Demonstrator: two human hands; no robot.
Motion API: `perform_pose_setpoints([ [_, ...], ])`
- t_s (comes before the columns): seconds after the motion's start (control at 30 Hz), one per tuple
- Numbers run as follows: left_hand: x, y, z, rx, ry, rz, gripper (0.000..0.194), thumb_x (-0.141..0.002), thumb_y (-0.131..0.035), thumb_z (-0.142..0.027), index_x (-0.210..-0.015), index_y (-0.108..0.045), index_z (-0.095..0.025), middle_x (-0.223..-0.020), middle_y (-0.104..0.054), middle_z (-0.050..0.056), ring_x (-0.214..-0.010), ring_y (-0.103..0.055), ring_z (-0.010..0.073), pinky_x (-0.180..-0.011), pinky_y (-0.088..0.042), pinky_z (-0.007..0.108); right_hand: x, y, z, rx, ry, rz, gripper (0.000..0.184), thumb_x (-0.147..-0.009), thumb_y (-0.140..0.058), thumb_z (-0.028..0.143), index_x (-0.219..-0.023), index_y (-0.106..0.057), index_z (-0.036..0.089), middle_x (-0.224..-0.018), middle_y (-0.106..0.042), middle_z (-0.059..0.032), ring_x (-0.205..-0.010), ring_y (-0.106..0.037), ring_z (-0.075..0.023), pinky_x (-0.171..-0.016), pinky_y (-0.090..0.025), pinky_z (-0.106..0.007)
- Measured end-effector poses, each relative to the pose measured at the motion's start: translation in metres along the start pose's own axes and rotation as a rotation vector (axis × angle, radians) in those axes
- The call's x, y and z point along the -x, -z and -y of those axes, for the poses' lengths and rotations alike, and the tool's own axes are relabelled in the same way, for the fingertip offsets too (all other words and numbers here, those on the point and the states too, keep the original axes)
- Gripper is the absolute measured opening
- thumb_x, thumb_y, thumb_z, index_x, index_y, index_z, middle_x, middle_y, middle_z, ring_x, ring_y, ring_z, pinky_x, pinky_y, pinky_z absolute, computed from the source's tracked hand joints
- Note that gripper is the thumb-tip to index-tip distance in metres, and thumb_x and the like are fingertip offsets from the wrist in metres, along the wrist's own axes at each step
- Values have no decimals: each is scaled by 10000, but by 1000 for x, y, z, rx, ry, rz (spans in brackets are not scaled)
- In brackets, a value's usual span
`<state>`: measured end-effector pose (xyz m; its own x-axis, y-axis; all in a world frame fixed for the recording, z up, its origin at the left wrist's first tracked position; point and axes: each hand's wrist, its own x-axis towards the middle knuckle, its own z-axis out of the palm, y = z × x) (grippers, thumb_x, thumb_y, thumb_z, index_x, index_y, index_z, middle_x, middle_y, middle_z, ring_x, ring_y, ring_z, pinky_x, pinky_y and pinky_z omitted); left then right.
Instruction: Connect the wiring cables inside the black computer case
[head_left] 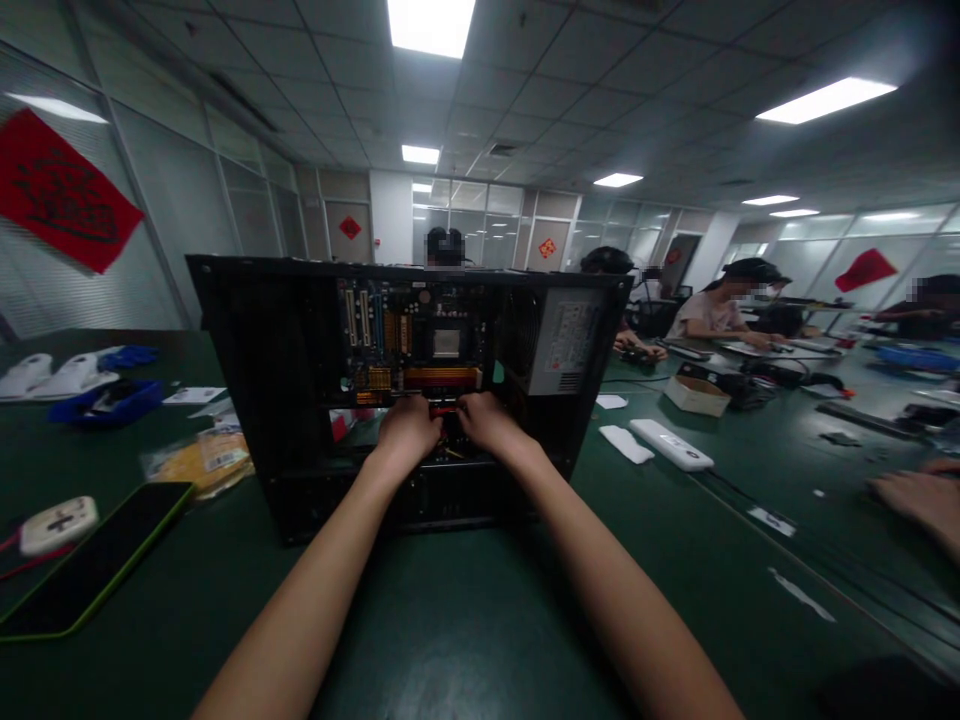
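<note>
An open black computer case stands upright on the green table, its open side facing me. Inside it are a motherboard with a square metal processor, and a silver power supply at the upper right. Both of my hands reach into the lower middle of the case, just below the motherboard's edge. My left hand is closed, fingers curled, and my right hand is closed close beside it. A thin red thing shows between them. What the fingers grip is hidden.
On the left lie a phone, a white controller-like gadget, a yellow packet and a blue tray. A white power strip, cables and a carton are on the right. A co-worker's hand rests at the right edge.
</note>
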<state>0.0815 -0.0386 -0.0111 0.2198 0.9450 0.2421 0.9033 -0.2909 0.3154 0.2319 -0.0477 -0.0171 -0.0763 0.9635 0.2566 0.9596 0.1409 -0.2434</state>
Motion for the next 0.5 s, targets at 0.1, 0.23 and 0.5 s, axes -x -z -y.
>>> perform_pose_setpoints([
  [0.1, 0, -1, 0, -6, 5, -14, 303, -892, -580, -333, -1093, -704, -143, -1128, -724, 177, -1065, -682, 278, -873, -514, 324, -1, -2, -1, 4, -10, -4, 269, -977, -478, 204, -1057, -726, 139, -1055, -736, -147, -988, -695, -213, -785, -449, -241],
  [0.23, 0, -2, 1, 3, 13, -9, 298, -888, -593, -335, -1093, -706, -150, -1117, -731, 164, -1069, -681, 264, -876, -511, 302, -1, -1, 0, -16, -12, -3, 271, -980, -478, 205, -1070, -727, 150, -1048, -740, -135, -1004, -692, -205, -791, -447, -232],
  [0.5, -1, -3, 2, -2, 12, -14, 287, -883, -591, -335, -1063, -708, -144, -1104, -723, 181, -1048, -686, 285, -870, -522, 334, 0, -2, -1, -3, 9, -18, 262, -974, -489, 206, -1060, -730, 151, -1026, -742, -132, -997, -696, -204, -779, -449, -227],
])
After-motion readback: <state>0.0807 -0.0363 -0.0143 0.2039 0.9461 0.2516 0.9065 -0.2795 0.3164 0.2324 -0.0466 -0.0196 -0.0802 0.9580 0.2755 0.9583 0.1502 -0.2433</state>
